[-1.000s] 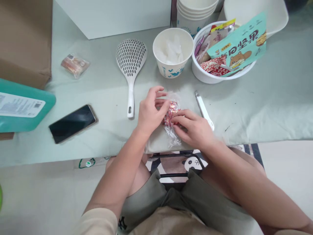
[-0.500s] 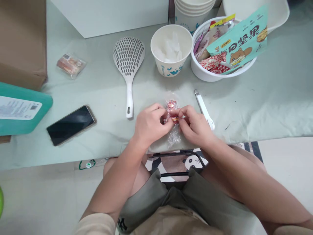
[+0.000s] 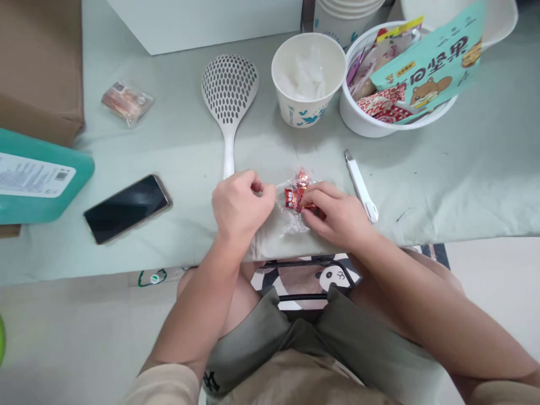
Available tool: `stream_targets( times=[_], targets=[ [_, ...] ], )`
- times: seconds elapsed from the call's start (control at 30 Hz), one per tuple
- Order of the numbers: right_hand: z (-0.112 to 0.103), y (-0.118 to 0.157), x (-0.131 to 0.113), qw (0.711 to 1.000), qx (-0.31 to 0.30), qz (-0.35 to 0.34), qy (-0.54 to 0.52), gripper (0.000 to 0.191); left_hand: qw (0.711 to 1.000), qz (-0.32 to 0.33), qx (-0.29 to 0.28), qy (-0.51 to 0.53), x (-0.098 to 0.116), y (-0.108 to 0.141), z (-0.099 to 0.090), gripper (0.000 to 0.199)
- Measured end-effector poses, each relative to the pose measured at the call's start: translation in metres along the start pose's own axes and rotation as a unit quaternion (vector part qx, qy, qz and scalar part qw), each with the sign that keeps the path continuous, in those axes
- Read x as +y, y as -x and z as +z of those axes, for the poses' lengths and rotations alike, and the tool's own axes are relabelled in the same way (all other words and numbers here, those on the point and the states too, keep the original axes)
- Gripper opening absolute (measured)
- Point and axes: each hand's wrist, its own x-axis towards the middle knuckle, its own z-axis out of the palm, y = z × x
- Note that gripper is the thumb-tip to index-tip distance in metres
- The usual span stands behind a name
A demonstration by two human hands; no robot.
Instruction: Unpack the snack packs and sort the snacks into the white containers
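Small red wrapped packets [image 3: 292,198] lie on crinkled clear plastic film [image 3: 294,224] near the table's front edge. My right hand [image 3: 333,214] has its fingers closed on the red packets at their right side. Just left of the film is my left hand [image 3: 243,203], its fingers curled together; its thumb and forefinger touch the film's edge or come close to it, and what they pinch, if anything, is too small to tell. The handle of a white slotted ladle [image 3: 230,90] runs down to my left hand, which hides its end.
A white peeler-like tool [image 3: 361,188] lies right of my right hand. Behind stand a paper cup [image 3: 306,109] with clear plastic pieces and a white bowl [image 3: 367,126] of snack packets. At left are a phone [image 3: 127,208], a small packet [image 3: 127,103] and a green container [image 3: 80,171].
My left hand has moved left, away from the red packets. The film is spread wider and more of the red packets shows. The view has shifted slightly.
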Motion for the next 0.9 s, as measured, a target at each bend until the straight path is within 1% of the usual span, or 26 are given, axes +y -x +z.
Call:
stream_targets(
  times=[0.07, 0.13, 0.17, 0.2, 0.23, 0.3, 0.33, 0.4, 0.47, 0.57, 0.67, 0.7, 0.77, 0.8, 0.83, 0.9],
  targets=[
    [-0.001, -0.001, -0.001, 1.0, -0.013, 0.008, 0.008, 0.013, 0.997, 0.066, -0.007, 0.03, 0.0, 0.0, 0.001, 0.016],
    [-0.002, -0.002, -0.002, 1.0, -0.024, 0.016, 0.009, 0.014, 0.986, 0.148, -0.029, 0.069, 0.003, -0.001, 0.004, 0.01],
    [-0.002, -0.002, -0.002, 0.999, -0.028, 0.02, 0.009, 0.014, 0.979, 0.182, -0.044, 0.077, 0.004, -0.001, 0.005, 0.011],
    [-0.003, -0.001, -0.002, 0.999, -0.032, 0.022, 0.008, 0.014, 0.974, 0.205, -0.061, 0.077, 0.006, -0.001, 0.007, 0.013],
    [-0.003, -0.001, -0.002, 0.999, -0.036, 0.023, 0.008, 0.014, 0.971, 0.215, -0.077, 0.069, 0.007, -0.001, 0.01, 0.014],
    [-0.005, 0.001, -0.002, 0.999, -0.044, 0.024, 0.007, 0.015, 0.973, 0.206, -0.097, 0.045, 0.01, -0.001, 0.015, 0.009],
    [-0.006, 0.002, -0.002, 0.999, -0.047, 0.024, 0.006, 0.015, 0.976, 0.19, -0.096, 0.036, 0.011, -0.002, 0.017, 0.006],
    [-0.008, 0.004, -0.003, 0.998, -0.052, 0.025, 0.002, 0.016, 0.985, 0.147, -0.077, 0.043, 0.013, -0.002, 0.02, 0.011],
    [-0.009, 0.005, -0.004, 0.998, -0.056, 0.027, -0.002, 0.017, 0.989, 0.104, -0.059, 0.084, 0.016, -0.004, 0.022, 0.012],
    [-0.01, 0.005, -0.005, 0.998, -0.063, 0.029, -0.005, 0.018, 0.986, 0.06, -0.03, 0.15, 0.018, -0.009, 0.024, 0.017],
    [-0.01, 0.004, -0.006, 0.997, -0.063, 0.037, -0.009, 0.018, 0.984, 0.01, 0.016, 0.178, 0.016, -0.016, 0.027, 0.021],
    [-0.01, 0.003, -0.006, 0.997, -0.063, 0.042, -0.012, 0.018, 0.982, -0.016, 0.025, 0.186, 0.014, -0.018, 0.028, 0.021],
    [-0.01, 0.002, -0.006, 0.997, -0.064, 0.048, -0.02, 0.018, 0.976, -0.057, 0.038, 0.206, 0.011, -0.021, 0.03, 0.012],
    [-0.01, 0.001, -0.007, 0.996, -0.065, 0.05, -0.024, 0.018, 0.973, -0.062, 0.042, 0.217, 0.009, -0.022, 0.031, 0.009],
    [-0.01, 0.001, -0.007, 0.996, -0.066, 0.05, -0.027, 0.018, 0.972, -0.053, 0.043, 0.227, 0.009, -0.022, 0.031, 0.013],
    [-0.01, 0.0, -0.007, 0.996, -0.066, 0.05, -0.029, 0.018, 0.972, -0.007, 0.034, 0.233, 0.009, -0.021, 0.029, 0.023]
  ],
)
